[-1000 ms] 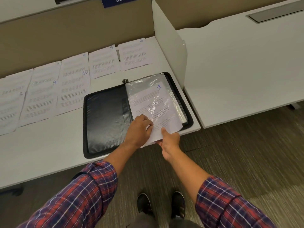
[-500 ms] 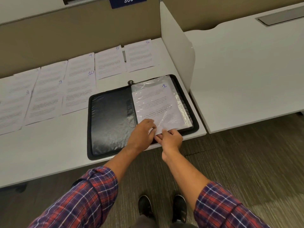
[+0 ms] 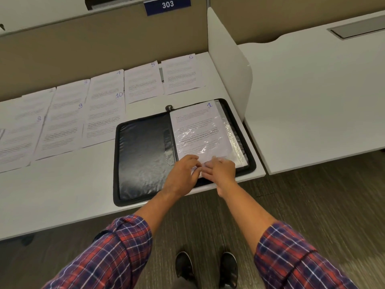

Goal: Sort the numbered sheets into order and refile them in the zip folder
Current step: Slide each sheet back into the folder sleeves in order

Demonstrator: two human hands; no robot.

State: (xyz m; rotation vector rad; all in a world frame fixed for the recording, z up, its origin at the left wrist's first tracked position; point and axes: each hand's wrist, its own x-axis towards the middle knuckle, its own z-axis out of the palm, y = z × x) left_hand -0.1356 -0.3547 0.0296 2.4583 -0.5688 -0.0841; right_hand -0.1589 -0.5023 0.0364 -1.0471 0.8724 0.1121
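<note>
White desk is holding your black folder, which is lying open near the front edge. On the folder's right half, sheet 1 is sitting inside a clear sleeve. Your left hand is curling its fingers and pinching the sleeve's bottom edge. Your right hand is lying just beside it, fingers mostly straight, pressing the same edge. More sheets are lying in rows to the left and behind.

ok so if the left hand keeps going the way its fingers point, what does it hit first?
Sheet 1 in its clear sleeve: the left hand points forward-right, fingertips at that page's near edge, so it would likely slide up it inside the zip folder.
</note>
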